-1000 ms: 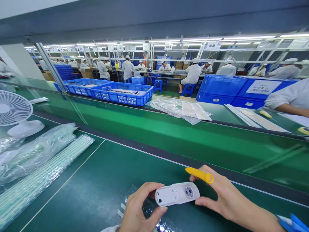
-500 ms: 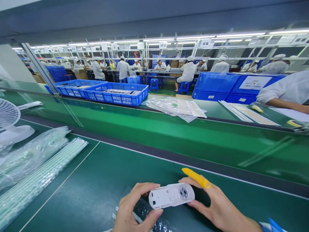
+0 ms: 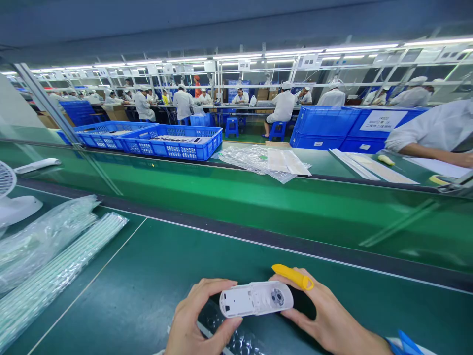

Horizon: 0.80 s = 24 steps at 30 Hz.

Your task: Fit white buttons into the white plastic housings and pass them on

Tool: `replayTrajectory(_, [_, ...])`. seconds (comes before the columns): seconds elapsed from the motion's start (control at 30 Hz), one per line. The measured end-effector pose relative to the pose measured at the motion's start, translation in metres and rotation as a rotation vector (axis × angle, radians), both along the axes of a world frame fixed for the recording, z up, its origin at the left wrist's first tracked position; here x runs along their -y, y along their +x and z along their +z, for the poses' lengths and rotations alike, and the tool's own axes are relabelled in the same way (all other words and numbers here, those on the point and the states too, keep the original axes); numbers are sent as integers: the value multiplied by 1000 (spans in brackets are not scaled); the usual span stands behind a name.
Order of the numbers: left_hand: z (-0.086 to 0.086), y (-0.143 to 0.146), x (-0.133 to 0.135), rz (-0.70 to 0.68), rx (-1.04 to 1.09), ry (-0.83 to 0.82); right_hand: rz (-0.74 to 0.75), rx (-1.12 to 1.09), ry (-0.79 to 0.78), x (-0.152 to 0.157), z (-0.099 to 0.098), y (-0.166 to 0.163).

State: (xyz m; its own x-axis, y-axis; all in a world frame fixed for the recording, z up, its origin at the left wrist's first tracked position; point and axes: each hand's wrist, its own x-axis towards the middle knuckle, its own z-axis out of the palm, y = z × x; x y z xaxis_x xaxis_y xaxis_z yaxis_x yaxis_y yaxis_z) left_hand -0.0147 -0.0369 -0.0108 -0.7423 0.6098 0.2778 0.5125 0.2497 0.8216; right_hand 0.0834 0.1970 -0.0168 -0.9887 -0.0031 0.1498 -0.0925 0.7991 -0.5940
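A small white plastic housing (image 3: 240, 301) with rounded ends is held level above the green bench. It has a flat panel on its left half and a dark round lens-like part at the right. My left hand (image 3: 201, 320) pinches its left end between thumb and fingers. At the right end, my right hand (image 3: 321, 310) grips it the same way. A yellow finger cot (image 3: 293, 276) covers one finger of that hand. Beneath the housing, partly hidden by my left hand, lies a clear plastic blister tray (image 3: 240, 342).
Plastic-wrapped pale green strips (image 3: 62, 266) lie on the bench at left, near a white fan (image 3: 18, 209). Past the green partition (image 3: 221, 197), blue baskets (image 3: 170, 143), plastic bags (image 3: 251, 160) and blue bins (image 3: 325, 125) stand. A co-worker's arm (image 3: 428, 148) reaches in at right.
The whole view has shifted slightly, so the hands and housing appear a little further left. Both hands keep their hold on the housing.
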Motion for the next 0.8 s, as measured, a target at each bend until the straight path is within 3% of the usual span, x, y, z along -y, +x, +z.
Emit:
replayTrajectory(0.4, [-1, 0, 1, -22, -23, 22, -17, 10, -24, 2, -3, 4])
replayTrajectory(0.8, [0, -2, 2, -39, 70, -115, -5, 24, -10, -2, 2, 7])
